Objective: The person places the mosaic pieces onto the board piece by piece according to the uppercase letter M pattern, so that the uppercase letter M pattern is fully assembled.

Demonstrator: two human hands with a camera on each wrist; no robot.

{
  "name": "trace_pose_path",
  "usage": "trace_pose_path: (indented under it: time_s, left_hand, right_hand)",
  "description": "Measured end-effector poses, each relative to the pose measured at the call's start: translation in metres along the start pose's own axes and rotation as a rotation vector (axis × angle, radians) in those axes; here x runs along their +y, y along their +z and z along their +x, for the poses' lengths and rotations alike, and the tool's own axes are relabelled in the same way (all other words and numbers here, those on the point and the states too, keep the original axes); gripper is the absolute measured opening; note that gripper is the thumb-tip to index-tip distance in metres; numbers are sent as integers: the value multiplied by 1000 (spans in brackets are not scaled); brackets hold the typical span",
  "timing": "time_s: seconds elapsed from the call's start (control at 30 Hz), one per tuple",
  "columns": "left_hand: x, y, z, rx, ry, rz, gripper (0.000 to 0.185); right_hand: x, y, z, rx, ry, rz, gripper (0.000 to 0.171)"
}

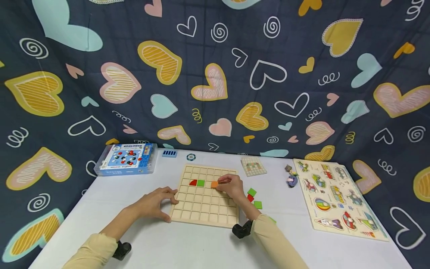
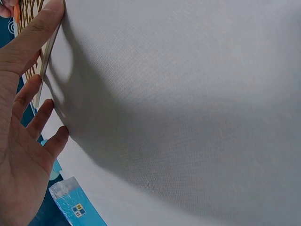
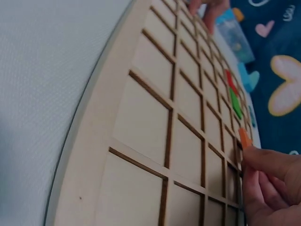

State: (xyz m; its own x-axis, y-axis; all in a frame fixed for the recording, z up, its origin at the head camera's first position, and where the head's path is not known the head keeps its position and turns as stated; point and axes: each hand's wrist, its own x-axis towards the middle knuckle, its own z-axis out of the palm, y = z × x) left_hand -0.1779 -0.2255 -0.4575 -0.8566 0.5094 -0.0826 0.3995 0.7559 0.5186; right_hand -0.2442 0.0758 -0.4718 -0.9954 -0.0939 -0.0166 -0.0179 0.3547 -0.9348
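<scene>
Currently, we work on a white table surface (image 1: 188, 246), with a dark cloth backdrop (image 1: 201, 48), printed with hearts and spirals, hanging behind and beside it. At the rear left we locate a clear plastic box (image 1: 125, 164) with a blue printed label; we cannot tell its contents. Near it lie a blue block (image 1: 169, 153) and a round chip (image 1: 191, 157). At the right, a puzzle board (image 1: 337, 213) carries picture pieces of animals and vehicles.

Between our hands lies the wooden grid board (image 1: 204, 208). Its compartments contain a red quarter-round tile (image 1: 193, 182) and, immediately to its right, a green tile (image 1: 200, 183). Our right hand (image 1: 231, 188) pinches an orange tile (image 1: 214, 184) between thumb and fingers, at the same row, right of the green tile with a gap; we cannot tell whether it is seated. Our left hand (image 1: 155, 203) has its fingers spread, touching the left edge of the board. Loose red and green tiles (image 1: 258, 204) lie on the table, right of the board.
</scene>
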Motion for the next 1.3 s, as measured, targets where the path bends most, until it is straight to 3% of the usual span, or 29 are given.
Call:
trace_pose_path:
  time_s: [0.53,1.3]
  left_hand:
    - [-1,3,0,-6,-26,1,49]
    - [2,1,-1,-5,-26,3,49]
  right_hand:
    - [0,14,1,-18,-107,22,21]
    - [-9,15,-5,-44,-106,108,21]
